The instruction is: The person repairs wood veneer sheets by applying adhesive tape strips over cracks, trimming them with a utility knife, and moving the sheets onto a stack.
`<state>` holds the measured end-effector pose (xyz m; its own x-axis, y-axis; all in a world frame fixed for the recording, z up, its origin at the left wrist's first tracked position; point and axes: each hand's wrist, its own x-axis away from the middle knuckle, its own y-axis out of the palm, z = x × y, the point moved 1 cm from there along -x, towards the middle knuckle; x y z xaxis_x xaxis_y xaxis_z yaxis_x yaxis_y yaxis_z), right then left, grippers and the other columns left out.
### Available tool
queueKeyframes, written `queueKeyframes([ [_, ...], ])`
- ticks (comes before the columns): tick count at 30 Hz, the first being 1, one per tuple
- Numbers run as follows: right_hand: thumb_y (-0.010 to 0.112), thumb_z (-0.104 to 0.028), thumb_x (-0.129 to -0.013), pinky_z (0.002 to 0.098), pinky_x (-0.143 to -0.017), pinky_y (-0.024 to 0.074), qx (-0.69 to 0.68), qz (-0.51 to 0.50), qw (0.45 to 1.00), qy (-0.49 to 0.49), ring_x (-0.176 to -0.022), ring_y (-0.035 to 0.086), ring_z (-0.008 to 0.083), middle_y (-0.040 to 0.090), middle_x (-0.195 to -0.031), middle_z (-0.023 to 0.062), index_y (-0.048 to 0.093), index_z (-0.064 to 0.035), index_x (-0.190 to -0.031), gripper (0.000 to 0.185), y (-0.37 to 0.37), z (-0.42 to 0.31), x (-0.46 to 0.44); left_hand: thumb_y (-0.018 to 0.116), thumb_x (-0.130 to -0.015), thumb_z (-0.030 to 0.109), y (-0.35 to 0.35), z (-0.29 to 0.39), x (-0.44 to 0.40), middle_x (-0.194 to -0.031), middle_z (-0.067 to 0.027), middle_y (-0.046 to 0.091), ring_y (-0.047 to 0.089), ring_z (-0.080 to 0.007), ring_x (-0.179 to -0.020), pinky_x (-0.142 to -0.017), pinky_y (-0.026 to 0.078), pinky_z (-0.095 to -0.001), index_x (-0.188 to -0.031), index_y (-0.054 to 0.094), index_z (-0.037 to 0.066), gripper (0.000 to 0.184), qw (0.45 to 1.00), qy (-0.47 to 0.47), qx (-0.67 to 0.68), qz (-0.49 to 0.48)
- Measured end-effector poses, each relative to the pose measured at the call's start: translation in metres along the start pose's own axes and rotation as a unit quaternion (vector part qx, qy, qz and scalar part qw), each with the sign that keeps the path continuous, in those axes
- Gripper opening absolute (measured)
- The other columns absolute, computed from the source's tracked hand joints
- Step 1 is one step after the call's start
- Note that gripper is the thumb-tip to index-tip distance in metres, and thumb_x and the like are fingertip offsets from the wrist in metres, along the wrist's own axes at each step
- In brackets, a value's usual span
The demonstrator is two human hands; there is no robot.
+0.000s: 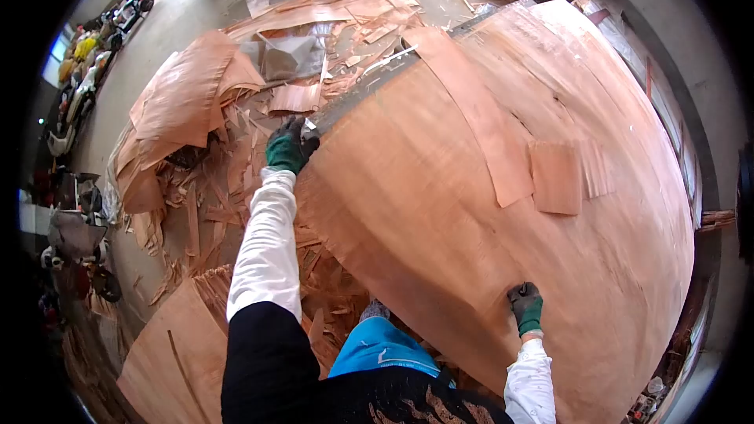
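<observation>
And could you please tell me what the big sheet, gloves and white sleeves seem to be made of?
Big sheet: probably thin wood veneer, bare and fairly matt, with grain-like streaks.
Gloves: perhaps dull knit fabric, rubber-coated where dark, since green shows toward the wrists; too small to be sure.
White sleeves: likely soft matt cloth, judging by the wrinkles.

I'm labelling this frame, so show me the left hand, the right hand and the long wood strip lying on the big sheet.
Left hand (289,148): head view, middle of the gloved hand.
Right hand (525,308): head view, middle of the gloved hand.
Long wood strip (481,114): head view, middle of its upper face.
</observation>
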<state>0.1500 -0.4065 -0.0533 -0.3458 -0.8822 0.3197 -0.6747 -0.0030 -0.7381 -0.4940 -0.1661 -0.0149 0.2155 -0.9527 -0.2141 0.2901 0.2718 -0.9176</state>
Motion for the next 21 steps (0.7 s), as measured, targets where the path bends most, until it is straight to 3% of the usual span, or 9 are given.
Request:
queueKeyframes([
  [4,0.072,-0.011,-0.072,0.033,-0.062,0.049,0.02,0.037,0.999,-0.019,-0.063,0.06,0.02,0.062,-0.067,0.0084,0.061,-0.0039,-0.076,0.013,-0.006,-0.036,0.012,0.07,-0.075,0.034,0.036,-0.006,-0.012,-0.128,-0.0142,0.056,0.053,-0.034,-0.116,-0.1,0.042,-0.0417,-0.122,0.059,0.014,0.052,0.997,-0.016,-0.001,0.071],
  [7,0.071,-0.008,-0.074,0.0298,-0.056,0.047,-0.025,0.017,0.999,0.017,-0.059,0.057,0.0163,0.061,-0.067,0.0059,0.059,-0.0048,-0.075,0.012,-0.005,-0.017,0.01,0.069,-0.075,0.034,0.043,-0.013,-0.028,-0.123,-0.0093,0.059,0.055,-0.0308,-0.112,-0.094,0.042,-0.0416,-0.109,0.064,0.015,0.039,0.999,-0.024,0.014,-0.021],
  [8,0.069,-0.005,-0.076,0.0272,-0.05,0.0452,-0.024,0.016,1.0,0.006,-0.056,0.055,0.0133,0.059,-0.066,0.0036,0.057,-0.0054,-0.075,0.012,-0.003,-0.013,0.008,0.068,-0.076,0.031,0.054,-0.018,-0.028,-0.115,-0.0069,0.063,0.059,-0.0302,-0.103,-0.089,0.044,-0.042,-0.099,0.068,0.016,0.028,0.994,0.046,-0.039,0.09],
  [11,0.068,-0.001,-0.077,0.0246,-0.045,0.0432,0.006,0.023,0.999,-0.021,-0.053,0.052,0.01,0.057,-0.066,0.0011,0.055,-0.0061,-0.074,0.014,-0.001,0.0,0.003,0.065,-0.077,0.028,0.061,-0.031,-0.049,-0.106,-0.0096,0.066,0.062,-0.0302,-0.096,-0.085,0.046,-0.0404,-0.091,0.071,0.018,0.019,0.995,0.03,-0.092,0.029],
  [12,0.068,-0.001,-0.077,0.0246,-0.045,0.043,0.021,0.026,0.999,-0.029,-0.053,0.052,0.01,0.057,-0.066,0.0009,0.055,-0.0062,-0.074,0.014,-0.001,-0.003,0.003,0.06,-0.08,0.028,0.053,-0.021,-0.053,-0.098,-0.0122,0.067,0.064,-0.0307,-0.09,-0.08,0.049,-0.0398,-0.086,0.072,0.017,0.017,0.994,-0.07,-0.071,0.035],
  [15,0.068,0.0,-0.077,0.0239,-0.044,0.0421,-0.035,0.01,0.999,0.007,-0.053,0.051,0.0096,0.056,-0.065,0.0008,0.055,-0.006,-0.074,0.015,-0.002,-0.01,0.005,0.056,-0.083,0.029,0.06,-0.047,-0.065,-0.095,-0.014,0.068,0.065,-0.033,-0.085,-0.075,0.051,-0.0394,-0.085,0.072,0.014,0.022,0.982,-0.15,0.007,0.112],
  [17,0.068,0.0,-0.076,0.0239,-0.044,0.0416,-0.07,0.009,0.997,0.009,-0.054,0.051,0.0095,0.056,-0.065,0.0005,0.055,-0.0061,-0.074,0.015,-0.002,-0.019,0.008,0.052,-0.088,0.035,0.062,-0.084,-0.084,-0.088,-0.0206,0.065,0.062,-0.0381,-0.083,-0.073,0.05,-0.0424,-0.087,0.069,0.007,0.033,0.947,-0.291,0.03,0.134],
  [19,0.069,-0.002,-0.074,0.026,-0.05,0.0434,-0.074,0.006,0.997,0.023,-0.058,0.053,0.0112,0.057,-0.065,0.0022,0.056,-0.0057,-0.073,0.014,-0.004,-0.024,0.008,0.05,-0.091,0.03,0.051,-0.123,-0.096,-0.09,-0.0189,0.067,0.065,-0.0347,-0.083,-0.073,0.05,-0.0405,-0.089,0.069,0.005,0.031,0.958,-0.227,-0.167,0.051],
  [21,0.071,-0.006,-0.072,0.0302,-0.061,0.0476,-0.047,-0.004,0.998,0.051,-0.066,0.058,0.0146,0.061,-0.067,0.0061,0.059,-0.0049,-0.073,0.012,-0.007,-0.026,0.008,0.052,-0.09,0.025,0.039,-0.118,-0.1,-0.091,-0.0168,0.068,0.065,-0.031,-0.082,-0.074,0.051,-0.0383,-0.092,0.069,0.005,0.026,0.966,-0.199,0.036,0.159],
])
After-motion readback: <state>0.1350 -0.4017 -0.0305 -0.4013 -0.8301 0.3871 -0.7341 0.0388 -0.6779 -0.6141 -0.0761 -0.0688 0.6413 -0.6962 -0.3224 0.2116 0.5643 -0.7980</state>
